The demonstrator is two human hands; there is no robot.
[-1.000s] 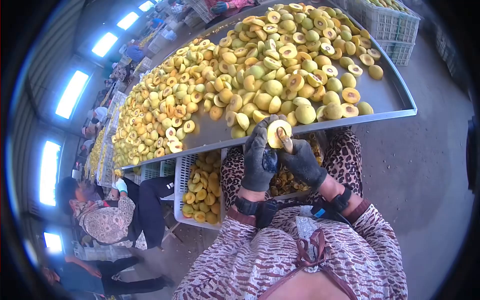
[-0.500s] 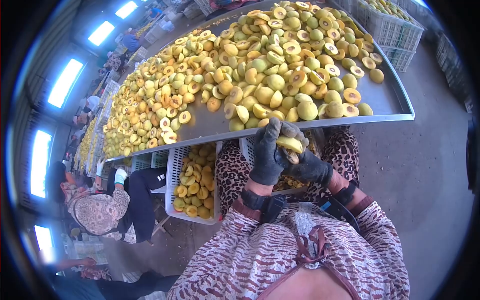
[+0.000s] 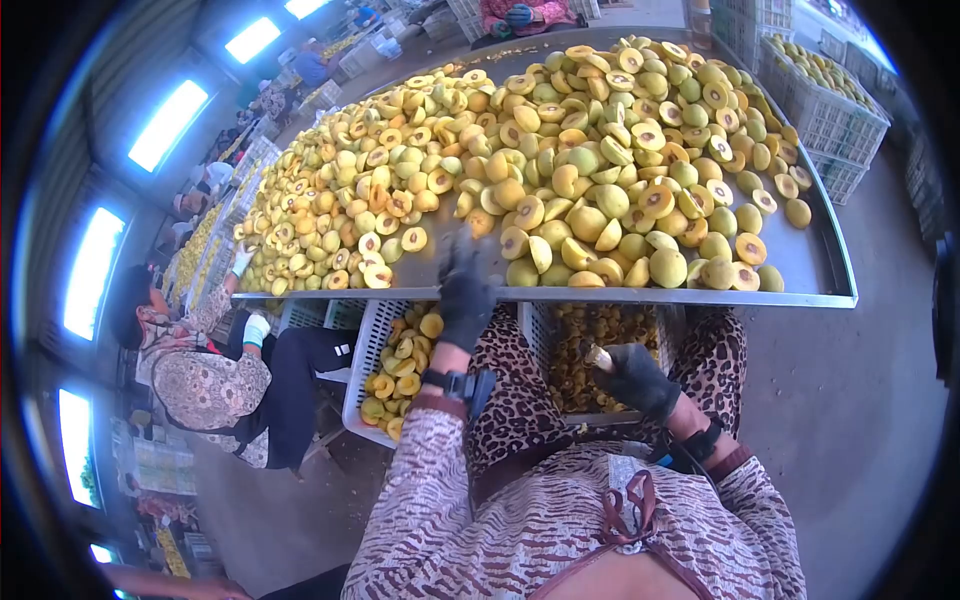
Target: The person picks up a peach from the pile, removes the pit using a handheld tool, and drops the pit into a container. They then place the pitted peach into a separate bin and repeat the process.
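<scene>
My left hand (image 3: 466, 290), in a dark glove, is over the near edge of the metal table (image 3: 440, 272). Its fingers are blurred but look stretched out, with nothing visible in them, close to a yellow peach half (image 3: 480, 222). Lower right, my gloved right hand (image 3: 642, 382) is closed round a short tool (image 3: 599, 357) whose pale end sticks out; the rest is hidden in the fist. Below that hand stands a crate (image 3: 535, 335) of brownish scraps between my knees. Halved peaches (image 3: 600, 200), many with brown pit hollows, are heaped across the table.
Left of my knees, a white crate (image 3: 362, 350) holds peach halves. A person (image 3: 210, 385) with white gloves sits at the left. Another person (image 3: 520, 15) is at the table's far side. Stacked crates (image 3: 820, 105) of fruit stand at the right, beyond the table's raised rim.
My hands have parted: the left moved left and up to the table, without the peach piece held between them before. The right drew back lower right with the tool. The view has shifted.
</scene>
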